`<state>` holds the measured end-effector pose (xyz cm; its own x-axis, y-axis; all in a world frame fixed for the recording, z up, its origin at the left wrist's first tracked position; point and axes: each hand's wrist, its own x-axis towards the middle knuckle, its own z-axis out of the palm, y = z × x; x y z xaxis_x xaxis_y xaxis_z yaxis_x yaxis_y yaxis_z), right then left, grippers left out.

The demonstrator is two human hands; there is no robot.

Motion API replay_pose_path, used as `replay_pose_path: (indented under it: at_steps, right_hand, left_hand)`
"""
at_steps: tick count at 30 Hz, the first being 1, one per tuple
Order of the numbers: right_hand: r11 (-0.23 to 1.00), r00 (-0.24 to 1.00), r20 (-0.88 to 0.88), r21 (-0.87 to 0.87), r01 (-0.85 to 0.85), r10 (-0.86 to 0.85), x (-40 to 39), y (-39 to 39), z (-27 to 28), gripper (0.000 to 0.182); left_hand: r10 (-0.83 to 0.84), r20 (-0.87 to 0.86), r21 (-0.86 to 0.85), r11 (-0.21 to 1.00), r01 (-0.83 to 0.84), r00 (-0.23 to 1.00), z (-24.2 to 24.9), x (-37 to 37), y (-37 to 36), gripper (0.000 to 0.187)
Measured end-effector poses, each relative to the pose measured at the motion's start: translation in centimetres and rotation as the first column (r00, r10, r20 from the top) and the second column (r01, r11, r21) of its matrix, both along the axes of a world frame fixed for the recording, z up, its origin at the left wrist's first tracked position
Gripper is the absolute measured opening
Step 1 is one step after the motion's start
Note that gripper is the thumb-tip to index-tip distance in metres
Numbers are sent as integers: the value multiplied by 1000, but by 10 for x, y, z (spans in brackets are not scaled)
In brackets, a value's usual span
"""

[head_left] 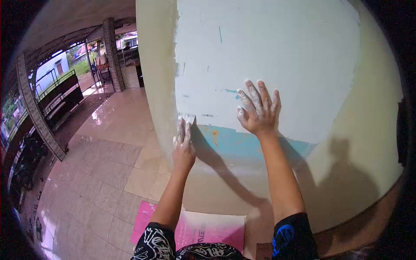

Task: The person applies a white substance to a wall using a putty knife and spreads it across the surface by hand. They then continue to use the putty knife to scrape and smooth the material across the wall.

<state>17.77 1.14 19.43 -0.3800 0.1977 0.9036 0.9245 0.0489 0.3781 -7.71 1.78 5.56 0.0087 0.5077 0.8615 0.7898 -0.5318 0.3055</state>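
A wall (pixel 160 65) stands in front of me, with a broad patch of white putty (pixel 268 43) spread over it. Below the white lies a turquoise strip (pixel 234 141) with rusty orange marks. My left hand (pixel 184 149), its fingers smeared white, is closed around a putty knife (pixel 188 117). Only part of the blade shows, against the lower left edge of the patch; the handle is hidden by the hand. My right hand (pixel 260 110) lies flat on the putty with its fingers spread, holding nothing. White smears cover those fingers too.
Below me a pink and white printed board or box (pixel 208 227) lies on the tiled floor (pixel 99 173). To the left are a tiled pillar (pixel 113 54), a slanting post (pixel 41 108) and a dark bench-like railing (pixel 63 93). Shadows of my arms fall on the wall.
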Motion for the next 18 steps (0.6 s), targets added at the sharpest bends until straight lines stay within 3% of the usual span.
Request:
replay_pose_path:
  at_steps: [3,6,8,10,15,18]
  right_hand:
    - [999,1000,-17,-23,-26,26,0,0,0,43]
    - [997,997,-41,-23,-73,72,0,4,-2,41]
    - [997,996,-37,7,-83,83,-1,3,0,39]
    - [997,996,-33,12,-80,80,0,5,-1,39]
    - [998,998,-24,-5,-62,62,1,2,1,41]
    - [998,998,-20,19,-61,61,0,1,0,40]
  left_hand:
    - [-24,14,-81,996,25,1000,-17,0,-3,68]
    - [-6,0,-53,999,6,1000,-3,0,-2,68]
    - [1,12,-125,992,1,1000,17,-2,-7,69]
    - [-72,74,-146,986,83,995,23,-2,-11,69]
    - [-81,44,13,997,81,996,-18,-2,-2,71]
    - [-42,54,-100,994,47,998,2,-3,-7,68]
